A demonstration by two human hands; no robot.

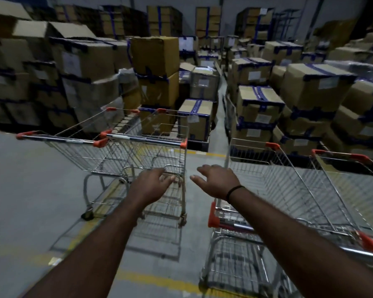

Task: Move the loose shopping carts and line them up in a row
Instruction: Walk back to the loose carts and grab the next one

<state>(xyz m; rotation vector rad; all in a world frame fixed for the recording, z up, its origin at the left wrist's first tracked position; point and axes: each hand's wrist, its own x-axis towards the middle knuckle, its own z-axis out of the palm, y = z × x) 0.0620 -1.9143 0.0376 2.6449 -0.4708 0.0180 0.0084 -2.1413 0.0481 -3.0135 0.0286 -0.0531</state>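
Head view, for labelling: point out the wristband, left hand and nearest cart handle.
wristband [234, 192]: head view, band's middle.
left hand [157, 179]: head view, its back.
nearest cart handle [213, 215]: head view, orange cap.

Dim, motion-blurred, edges fisheye-warped

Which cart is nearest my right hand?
The near right cart: your right hand is beside its rim, forearm crossing its orange-capped handle. The two left carts stand farther ahead.
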